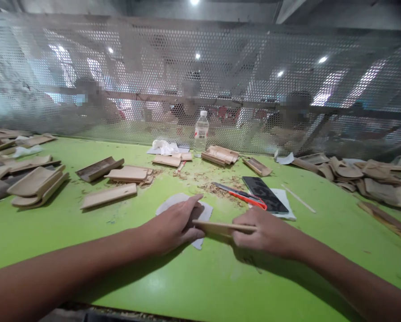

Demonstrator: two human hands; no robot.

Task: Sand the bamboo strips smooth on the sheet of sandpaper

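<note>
A pale bamboo piece (217,227) is held roughly level above the green table, seen nearly edge-on. My right hand (262,230) is closed around its right end, fingers wrapped over it. At the other end, my left hand (178,221) has the tip between its thumb and curved fingers; part of that grip is hidden. White paper (205,211) with an uneven edge lies beneath my left hand. Beyond my right hand are an orange-handled utility knife (245,196) and a dark phone (265,194), the phone partly on white tissue.
Curved bamboo pieces (109,197) lie at the left, with larger piles at both sides (384,181). Wood shavings (220,188) are scattered mid-table. A water bottle (201,134) stands before a perforated metal screen (146,58), with people behind it. A thin strip (299,199) lies right.
</note>
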